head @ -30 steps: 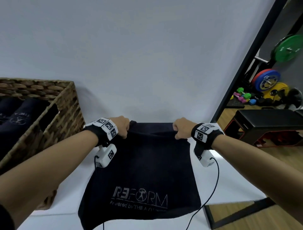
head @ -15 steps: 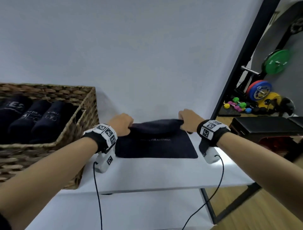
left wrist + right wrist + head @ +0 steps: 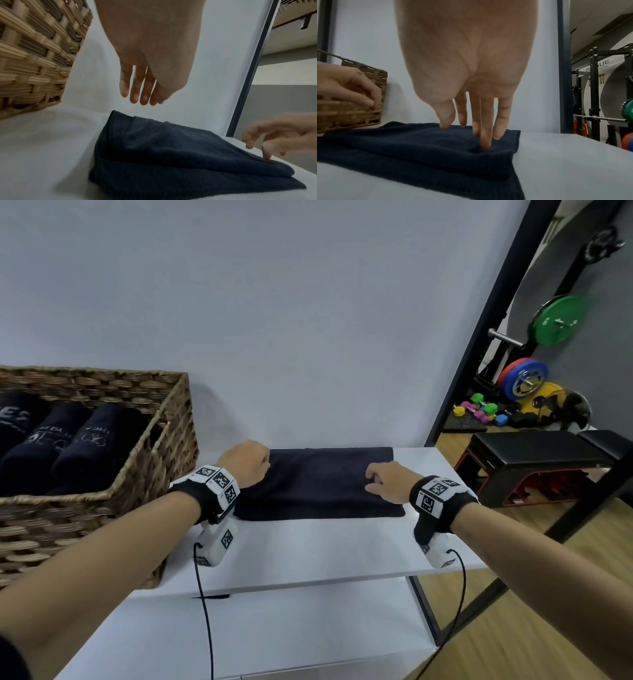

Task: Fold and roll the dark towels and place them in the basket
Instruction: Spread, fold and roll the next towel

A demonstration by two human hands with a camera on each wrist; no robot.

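A dark navy terry towel, folded into a flat rectangle, lies on the white worktop close to the pale wall, just to the right of a woven wicker basket. The left hand hovers over the towel's left end; the left wrist view shows its fingers hanging straight and relaxed above the cloth, clear of it and holding nothing. The right hand is over the towel's right part, and in the right wrist view its fingers point straight down with the tips pressed onto the top layer near the right edge, not curled round anything. In the left wrist view the upper layer sits slightly back from the lower one at the near edge. Inside the basket lie three rolled dark towels side by side, with pale lettering on them. Each wrist wears a black band with white marker blocks and a cable hanging down. To the right, beyond a black frame, are a black padded bench, coloured weight plates and small bright dumbbells on the wooden floor.
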